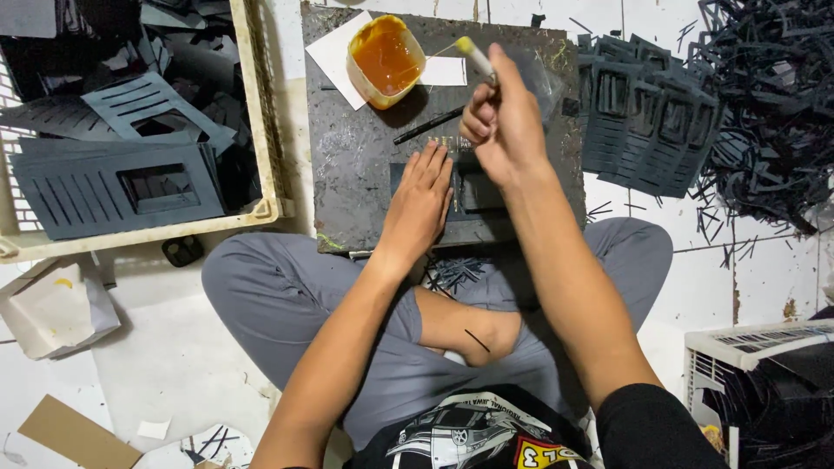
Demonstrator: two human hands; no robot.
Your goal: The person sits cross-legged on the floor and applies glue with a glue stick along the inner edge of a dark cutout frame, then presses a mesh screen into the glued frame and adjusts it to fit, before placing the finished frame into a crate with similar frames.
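A dark cut-out piece (473, 193) is pressed flat on the black board (356, 156) by the open left hand (420, 204). A glue-tipped stick (475, 57) is clamped in the right hand (504, 122), near the far cup of amber glue (385, 59).

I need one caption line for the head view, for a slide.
Left hand flat on a dark card piece; right hand holds a glue-tipped stick beside a cup of amber glue.

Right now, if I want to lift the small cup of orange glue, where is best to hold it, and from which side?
Grip the cup by its outer wall, from above the near rim; it stands open and full, so keep it level.
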